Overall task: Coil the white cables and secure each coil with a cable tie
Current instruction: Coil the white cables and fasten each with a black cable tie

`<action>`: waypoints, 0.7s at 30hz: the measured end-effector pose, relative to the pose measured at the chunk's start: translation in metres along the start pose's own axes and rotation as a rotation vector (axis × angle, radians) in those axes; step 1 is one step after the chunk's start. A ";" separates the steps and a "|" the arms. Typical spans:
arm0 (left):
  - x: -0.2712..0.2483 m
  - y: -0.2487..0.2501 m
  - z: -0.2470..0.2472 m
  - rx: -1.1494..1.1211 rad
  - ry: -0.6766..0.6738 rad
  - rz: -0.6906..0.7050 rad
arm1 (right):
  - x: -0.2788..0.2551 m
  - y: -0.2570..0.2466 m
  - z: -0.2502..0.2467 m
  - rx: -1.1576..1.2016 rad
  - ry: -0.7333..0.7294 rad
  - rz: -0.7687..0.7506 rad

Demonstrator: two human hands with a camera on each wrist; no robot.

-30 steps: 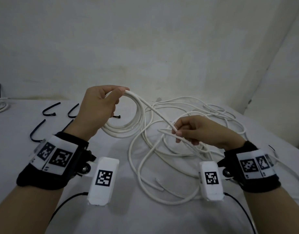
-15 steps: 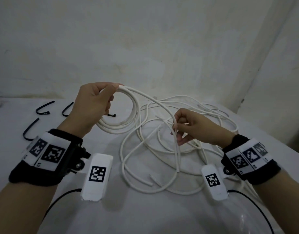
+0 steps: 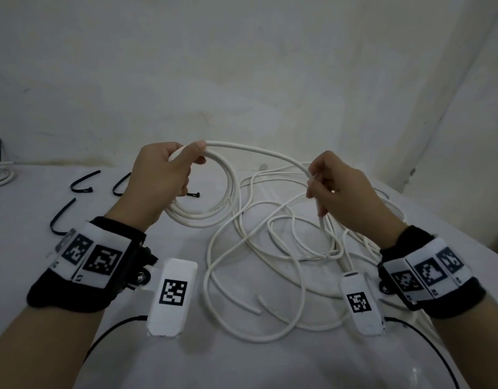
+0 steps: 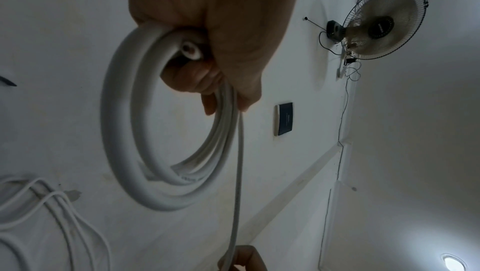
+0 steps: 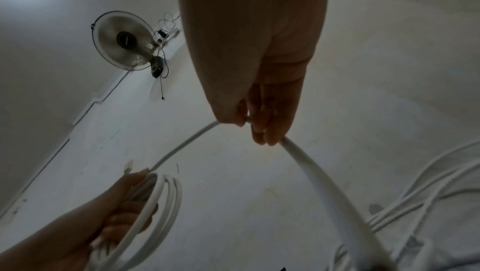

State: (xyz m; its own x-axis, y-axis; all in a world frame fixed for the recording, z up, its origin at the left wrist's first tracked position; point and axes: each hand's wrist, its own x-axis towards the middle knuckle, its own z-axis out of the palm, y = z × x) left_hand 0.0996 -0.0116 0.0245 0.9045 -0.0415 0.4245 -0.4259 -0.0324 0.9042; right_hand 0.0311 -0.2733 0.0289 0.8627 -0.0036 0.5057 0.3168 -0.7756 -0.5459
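Gripping coil (image 3: 214,211), left hand (image 3: 160,178); cable print seemingly unreadable.

Cable ties (image 3: 85,182) left on table (image 3: 242,360), loose cable (image 3: 270,248) right, coil (image 3: 211,211) btwn.
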 end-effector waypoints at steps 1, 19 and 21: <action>0.000 -0.001 0.000 -0.004 0.022 0.000 | 0.000 -0.002 0.000 0.008 -0.029 -0.003; -0.006 -0.003 0.008 -0.097 0.087 0.065 | 0.022 -0.027 0.036 0.212 -0.134 -0.035; -0.005 -0.003 0.007 -0.097 0.054 0.068 | 0.024 -0.033 0.037 0.300 -0.118 0.000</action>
State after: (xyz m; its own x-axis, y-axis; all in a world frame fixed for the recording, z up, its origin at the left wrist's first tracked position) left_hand 0.0963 -0.0184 0.0190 0.8747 0.0134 0.4844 -0.4842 0.0656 0.8725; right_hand 0.0562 -0.2241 0.0342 0.8968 0.0833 0.4345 0.4040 -0.5547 -0.7274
